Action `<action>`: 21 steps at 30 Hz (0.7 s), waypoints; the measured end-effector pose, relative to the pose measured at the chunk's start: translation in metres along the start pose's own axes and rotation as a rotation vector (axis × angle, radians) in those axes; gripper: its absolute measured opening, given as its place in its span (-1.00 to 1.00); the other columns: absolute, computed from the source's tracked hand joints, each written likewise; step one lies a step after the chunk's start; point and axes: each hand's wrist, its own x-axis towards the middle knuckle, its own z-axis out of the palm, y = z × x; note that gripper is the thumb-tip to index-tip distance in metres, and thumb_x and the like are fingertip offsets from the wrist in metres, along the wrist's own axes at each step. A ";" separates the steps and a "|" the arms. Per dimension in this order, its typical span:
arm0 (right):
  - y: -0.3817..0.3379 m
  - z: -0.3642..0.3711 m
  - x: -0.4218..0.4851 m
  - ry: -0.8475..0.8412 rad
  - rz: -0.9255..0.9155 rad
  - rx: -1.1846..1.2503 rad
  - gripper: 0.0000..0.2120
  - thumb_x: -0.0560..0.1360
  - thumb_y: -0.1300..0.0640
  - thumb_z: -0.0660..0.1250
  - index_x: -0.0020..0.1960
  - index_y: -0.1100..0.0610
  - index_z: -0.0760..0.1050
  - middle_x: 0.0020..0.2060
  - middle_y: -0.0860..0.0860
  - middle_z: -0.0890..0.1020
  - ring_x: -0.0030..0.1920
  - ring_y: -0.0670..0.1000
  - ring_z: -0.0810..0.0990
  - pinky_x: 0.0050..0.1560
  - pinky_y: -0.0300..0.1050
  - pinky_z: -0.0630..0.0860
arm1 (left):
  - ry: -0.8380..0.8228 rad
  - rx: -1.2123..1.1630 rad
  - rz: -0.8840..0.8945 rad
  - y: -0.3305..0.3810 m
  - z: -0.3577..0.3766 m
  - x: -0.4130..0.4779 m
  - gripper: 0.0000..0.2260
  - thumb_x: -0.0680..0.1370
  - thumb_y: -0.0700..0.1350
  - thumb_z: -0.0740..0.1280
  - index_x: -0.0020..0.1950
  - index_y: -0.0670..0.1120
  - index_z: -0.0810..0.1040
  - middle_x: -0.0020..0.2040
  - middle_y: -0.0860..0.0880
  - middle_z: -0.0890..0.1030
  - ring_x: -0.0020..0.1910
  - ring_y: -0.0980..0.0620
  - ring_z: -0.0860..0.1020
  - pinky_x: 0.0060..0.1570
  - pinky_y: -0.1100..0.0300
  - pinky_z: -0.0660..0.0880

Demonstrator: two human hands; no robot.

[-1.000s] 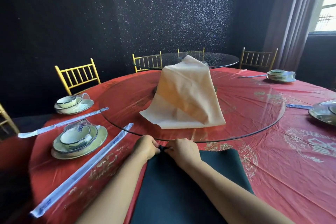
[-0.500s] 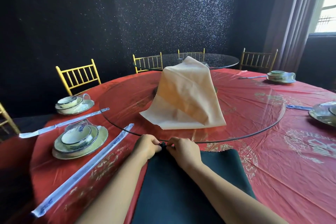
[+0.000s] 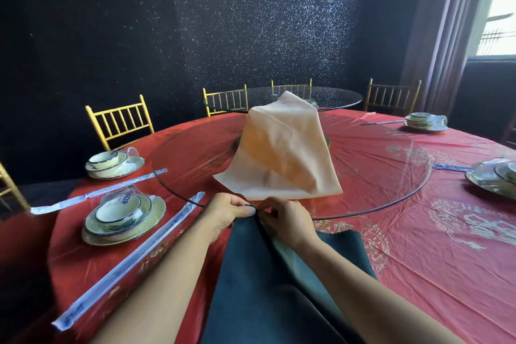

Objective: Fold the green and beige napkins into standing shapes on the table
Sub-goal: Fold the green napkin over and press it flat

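Observation:
A dark green napkin (image 3: 251, 274) lies on the red tablecloth in front of me, its far corner lifted. My left hand (image 3: 226, 212) and my right hand (image 3: 287, 220) meet at that corner, both pinching the cloth, and a ridge runs down the napkin from the pinch. A beige napkin (image 3: 282, 153) is draped in a tall peak over something hidden at the centre of the glass turntable (image 3: 391, 176), just beyond my hands.
Wrapped bowl-and-plate sets (image 3: 122, 215) (image 3: 111, 163) and wrapped chopsticks (image 3: 131, 260) lie to the left. More place settings (image 3: 424, 121) (image 3: 494, 179) sit at the right. Gold chairs (image 3: 120, 120) ring the round red table (image 3: 446, 260).
The hands have raised the green napkin's far corner off the table, so a fold ridge now runs down the cloth. The beige napkin has not moved.

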 end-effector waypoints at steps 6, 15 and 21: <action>-0.002 -0.006 -0.003 0.057 0.022 0.100 -0.83 0.47 0.08 0.32 0.04 0.08 0.50 -0.14 0.04 0.67 -0.07 0.11 0.59 -0.13 -0.08 0.45 | -0.004 0.010 0.004 0.012 0.001 -0.004 -0.92 0.44 -0.31 0.40 -0.09 -0.22 0.56 -0.27 -0.01 0.53 -0.33 0.17 0.49 -0.40 0.51 0.38; -0.026 -0.053 0.004 0.264 -0.080 0.404 -0.78 0.39 0.16 0.42 -0.29 -0.03 0.40 -0.42 -0.16 0.48 -0.39 -0.07 0.43 -0.29 -0.03 0.47 | -0.037 -0.156 0.049 0.074 -0.003 -0.021 -0.86 0.44 -0.30 0.39 -0.26 -0.11 0.50 -0.35 -0.04 0.56 -0.34 0.04 0.48 -0.31 0.26 0.41; -0.057 -0.104 0.003 0.341 -0.123 0.407 -0.85 0.42 0.21 0.41 -0.28 0.02 0.54 -0.42 -0.09 0.58 -0.42 -0.18 0.47 -0.21 -0.11 0.50 | -0.053 -0.196 0.158 0.126 -0.008 -0.041 -0.83 0.44 -0.29 0.38 -0.30 -0.09 0.51 -0.51 0.05 0.58 -0.50 0.12 0.50 -0.45 0.35 0.43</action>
